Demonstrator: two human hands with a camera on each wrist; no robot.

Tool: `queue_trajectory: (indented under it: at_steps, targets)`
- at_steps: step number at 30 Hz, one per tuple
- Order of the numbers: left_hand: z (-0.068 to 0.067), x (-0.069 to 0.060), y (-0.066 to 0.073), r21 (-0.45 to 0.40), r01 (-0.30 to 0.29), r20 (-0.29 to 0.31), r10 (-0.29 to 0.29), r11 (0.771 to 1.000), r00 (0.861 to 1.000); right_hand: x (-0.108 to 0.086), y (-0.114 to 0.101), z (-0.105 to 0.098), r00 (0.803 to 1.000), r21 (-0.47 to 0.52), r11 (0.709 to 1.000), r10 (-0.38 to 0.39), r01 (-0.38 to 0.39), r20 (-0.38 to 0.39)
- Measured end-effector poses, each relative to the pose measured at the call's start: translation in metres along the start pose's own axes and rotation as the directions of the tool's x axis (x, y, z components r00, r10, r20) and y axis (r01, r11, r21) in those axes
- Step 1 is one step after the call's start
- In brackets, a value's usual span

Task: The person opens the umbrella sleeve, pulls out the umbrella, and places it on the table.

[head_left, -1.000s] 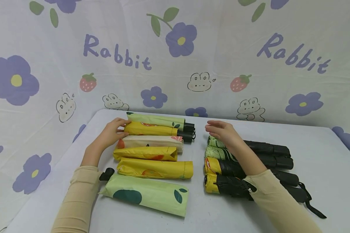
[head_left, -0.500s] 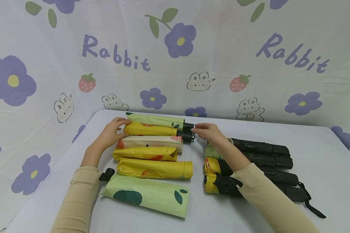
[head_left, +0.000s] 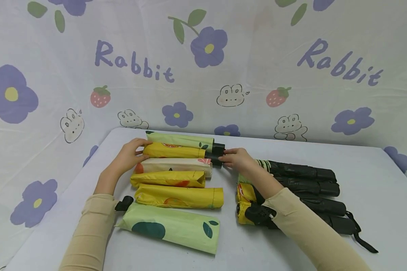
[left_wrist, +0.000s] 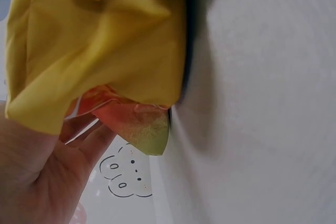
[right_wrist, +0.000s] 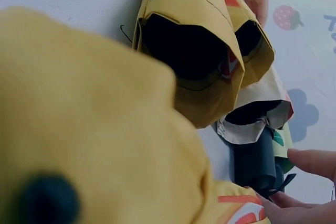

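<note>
Several sleeved folding umbrellas lie in a left-hand row in the head view. My left hand pinches the left end of the second from the back, a yellow-sleeved umbrella. From its other end juts a black handle, and my right hand touches its tip with fingers spread apart. The right wrist view shows the black handle with the fingers close beside its end. Behind it lies a light green sleeved umbrella. A cream sleeve is just in front. Part of my left hand is hidden in its wrist view.
Nearer me are a yellow sleeve, another yellow sleeve and a large green sleeve with a black knob at its left. Under my right forearm lie several black folded umbrellas. A printed cloth hangs behind the white table.
My right hand has moved left from above the black umbrellas to the handle of the yellow-sleeved umbrella. My left hand has stayed at that umbrella's other end.
</note>
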State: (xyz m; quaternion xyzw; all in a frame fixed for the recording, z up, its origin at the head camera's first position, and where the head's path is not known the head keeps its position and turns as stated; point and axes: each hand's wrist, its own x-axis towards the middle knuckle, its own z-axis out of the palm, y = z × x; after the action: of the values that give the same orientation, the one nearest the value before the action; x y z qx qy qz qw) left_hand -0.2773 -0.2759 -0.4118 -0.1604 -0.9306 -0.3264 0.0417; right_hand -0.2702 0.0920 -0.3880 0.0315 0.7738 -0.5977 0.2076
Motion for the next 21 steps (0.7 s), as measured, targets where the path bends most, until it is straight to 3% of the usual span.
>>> queue_trajectory:
  at_steps: [9,21]
  targets:
    - [0.000,-0.001,0.001,-0.003,0.032,-0.007,-0.032,0.999,0.999,0.003,0.004,0.006,0.996,-0.178,0.983,-0.061,0.050,-0.060]
    - [-0.001,-0.001,0.002,0.023,0.052,-0.024,-0.052,0.998,0.998,0.004,0.005,0.011,0.995,-0.075,0.996,-0.047,0.041,-0.089]
